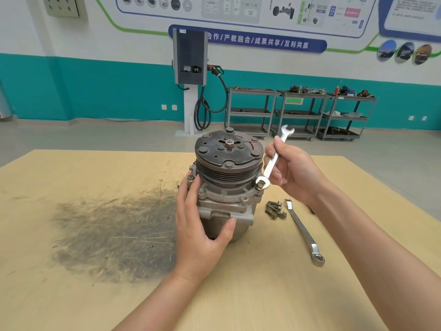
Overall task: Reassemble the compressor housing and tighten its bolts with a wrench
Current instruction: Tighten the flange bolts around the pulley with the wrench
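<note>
Compressor [226, 185] gripped by left hand [202, 225]; right hand [293, 170] holds wrench [272, 161] beside it.

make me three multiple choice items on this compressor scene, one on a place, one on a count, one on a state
1. Where do the loose bolts lie?
A. on the table right of the compressor
B. on top of the pulley
C. in the left hand

2. How many wrenches are in view?
A. one
B. two
C. four

3. What is the right hand doing?
A. resting flat on the table
B. holding a bolt
C. gripping an open-end wrench set on a housing bolt

Key:
1 A, the bolts sit on the table between the compressor and the ring wrench.
2 B, the open-end wrench is in the hand and the ring wrench lies on the table.
3 C, fingers curl round the shank and its lower jaw sits on a housing bolt, while the left hand steadies the compressor.
</note>
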Demonstrator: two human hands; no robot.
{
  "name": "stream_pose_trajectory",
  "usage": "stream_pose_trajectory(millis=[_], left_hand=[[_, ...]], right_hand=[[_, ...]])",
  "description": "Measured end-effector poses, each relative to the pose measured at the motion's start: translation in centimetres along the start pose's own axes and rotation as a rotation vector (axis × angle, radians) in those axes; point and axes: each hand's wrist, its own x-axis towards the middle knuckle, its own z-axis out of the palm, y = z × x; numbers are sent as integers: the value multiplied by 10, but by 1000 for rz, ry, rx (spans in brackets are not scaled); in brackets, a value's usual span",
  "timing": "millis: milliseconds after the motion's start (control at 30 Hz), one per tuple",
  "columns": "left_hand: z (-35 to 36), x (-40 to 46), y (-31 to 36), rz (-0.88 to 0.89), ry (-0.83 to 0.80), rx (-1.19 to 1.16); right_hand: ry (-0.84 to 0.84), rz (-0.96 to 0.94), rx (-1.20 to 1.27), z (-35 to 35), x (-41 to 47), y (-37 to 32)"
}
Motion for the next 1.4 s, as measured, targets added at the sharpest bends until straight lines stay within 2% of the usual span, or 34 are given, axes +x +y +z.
stream_pose_trajectory(millis=[333,767,1000,1400], left_hand=[[0,0,-1,14,3,-4],[1,0,0,5,5,-7],[1,0,-1,11,10,-7],[2,0,-2,16,14,-9]], right_hand=[[56,-3,63,-3,-6,6],[-64,11,27,-2,5,3],[-107,-52,3,-6,4,0],[101,-14,166,-6,-12,10]])
